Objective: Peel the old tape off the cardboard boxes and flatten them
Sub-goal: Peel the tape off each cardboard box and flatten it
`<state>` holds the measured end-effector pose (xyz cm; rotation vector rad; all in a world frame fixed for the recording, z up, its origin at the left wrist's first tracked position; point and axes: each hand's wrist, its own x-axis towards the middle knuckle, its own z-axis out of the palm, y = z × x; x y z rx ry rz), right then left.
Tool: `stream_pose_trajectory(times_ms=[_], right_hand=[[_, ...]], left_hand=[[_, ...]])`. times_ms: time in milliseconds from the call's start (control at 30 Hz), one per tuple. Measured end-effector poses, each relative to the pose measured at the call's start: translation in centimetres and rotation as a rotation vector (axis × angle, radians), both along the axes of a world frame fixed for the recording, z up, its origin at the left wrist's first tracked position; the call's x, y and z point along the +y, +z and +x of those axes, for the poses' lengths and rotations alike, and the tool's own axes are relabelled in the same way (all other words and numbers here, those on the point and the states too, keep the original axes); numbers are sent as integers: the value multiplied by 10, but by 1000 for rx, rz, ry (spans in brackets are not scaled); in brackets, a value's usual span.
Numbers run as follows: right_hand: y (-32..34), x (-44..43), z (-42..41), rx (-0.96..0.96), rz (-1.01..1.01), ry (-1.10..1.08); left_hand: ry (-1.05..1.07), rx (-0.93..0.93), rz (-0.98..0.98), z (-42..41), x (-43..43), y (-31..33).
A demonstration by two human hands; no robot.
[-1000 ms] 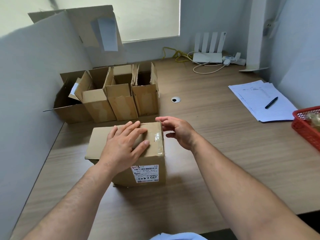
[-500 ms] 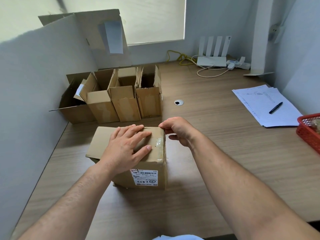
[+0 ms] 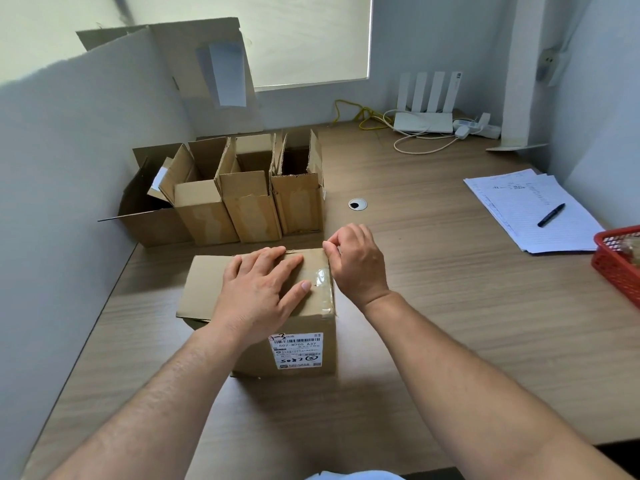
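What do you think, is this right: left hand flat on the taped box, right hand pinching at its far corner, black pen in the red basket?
Wrong: the head view shows the black pen on the sheets of paper, not in the red basket. The left hand on the taped box and the right hand are as you said.

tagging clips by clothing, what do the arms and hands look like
Both forearms are bare, no sleeves in view. The left hand and right hand wear no gloves; no rings or watch show. Pale blue cloth shows at the bottom edge.
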<state>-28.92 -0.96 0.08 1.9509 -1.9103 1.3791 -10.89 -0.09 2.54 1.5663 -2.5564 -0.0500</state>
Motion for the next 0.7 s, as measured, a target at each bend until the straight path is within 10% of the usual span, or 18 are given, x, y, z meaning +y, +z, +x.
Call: stream_pose_trajectory(times_ms=[300,700], right_hand=[[-3,5,-8,-748,339,166],[-2,9,-14,-462,323,172]], left_hand=[[-9,7,13,2,1,0],[40,0,6,-3,-2,2]])
